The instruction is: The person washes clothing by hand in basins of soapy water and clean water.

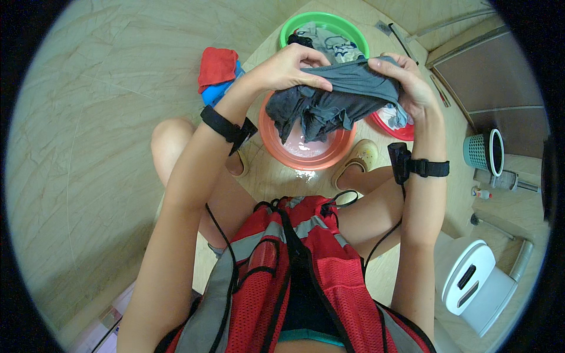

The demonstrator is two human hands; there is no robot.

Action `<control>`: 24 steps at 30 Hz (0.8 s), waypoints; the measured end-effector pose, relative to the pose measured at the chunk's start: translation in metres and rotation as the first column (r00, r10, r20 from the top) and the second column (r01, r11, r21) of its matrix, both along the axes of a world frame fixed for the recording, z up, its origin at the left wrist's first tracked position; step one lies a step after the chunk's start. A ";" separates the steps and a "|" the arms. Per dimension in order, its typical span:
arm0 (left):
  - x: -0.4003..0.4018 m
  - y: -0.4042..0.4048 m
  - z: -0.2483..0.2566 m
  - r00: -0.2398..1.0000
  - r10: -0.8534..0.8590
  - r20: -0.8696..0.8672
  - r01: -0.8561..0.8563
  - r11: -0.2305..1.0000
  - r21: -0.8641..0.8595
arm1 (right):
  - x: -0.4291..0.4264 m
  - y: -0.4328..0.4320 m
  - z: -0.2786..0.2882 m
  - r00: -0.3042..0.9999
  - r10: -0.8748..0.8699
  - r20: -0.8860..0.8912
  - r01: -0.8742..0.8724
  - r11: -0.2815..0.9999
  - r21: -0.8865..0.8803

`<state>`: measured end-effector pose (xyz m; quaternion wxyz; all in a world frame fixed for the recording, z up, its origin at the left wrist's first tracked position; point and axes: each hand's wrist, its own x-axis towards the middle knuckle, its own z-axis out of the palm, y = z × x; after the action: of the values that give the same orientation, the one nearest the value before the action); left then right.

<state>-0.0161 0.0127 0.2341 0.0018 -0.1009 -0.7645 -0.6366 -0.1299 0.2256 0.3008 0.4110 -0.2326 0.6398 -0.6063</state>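
Observation:
A dark grey wet-looking garment point(353, 86) is stretched between my two hands above an orange basin point(304, 163). My left hand point(291, 68) has the garment's edge between thumb and fingers, with a loose hold. At the other end, my right hand point(415, 88) pinches the cloth, thumb on top; most of its fingers are behind the fabric. The lower folds hang down over the basin and hide part of it. Soapy, whitish water point(304, 145) shows inside. Each wrist wears a black strap with a small device.
Behind stands a green basin point(362, 37) of clothes. A red basin point(399, 133) with light cloth is partly hidden near my right hand. Red cloth point(217, 66) lies on something blue at left. Rightward are a basket point(476, 152), a bottle point(482, 193) and a white lidded bin-like container point(470, 278).

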 end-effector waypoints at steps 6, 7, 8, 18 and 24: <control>0.010 -0.004 0.017 0.998 0.017 0.054 -0.007 0.983 -0.183 | 0.005 0.000 0.001 0.998 -0.053 -0.015 0.054 0.998 0.025; 0.014 -0.002 0.025 0.996 0.049 0.069 -0.037 0.984 -0.176 | 0.006 0.000 0.000 0.997 -0.068 -0.025 0.069 0.997 0.021; 0.016 -0.001 0.029 0.993 0.081 0.085 -0.066 0.983 -0.170 | 0.006 0.000 -0.001 0.995 -0.083 -0.059 0.084 0.996 0.024; -0.010 0.050 -0.011 0.924 0.277 0.264 -0.382 0.617 0.688 | 0.028 -0.040 -0.024 0.572 -0.248 -0.782 0.437 0.899 0.035; -0.022 0.086 -0.018 0.746 0.078 0.661 -0.663 0.178 0.728 | 0.035 -0.069 -0.067 0.238 -0.247 -0.939 0.382 0.913 -0.144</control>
<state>-0.0383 0.0989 0.2159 0.0330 0.2810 -0.2066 -0.9366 -0.0953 0.1570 0.2338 -0.1593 -0.3847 0.8235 -0.3854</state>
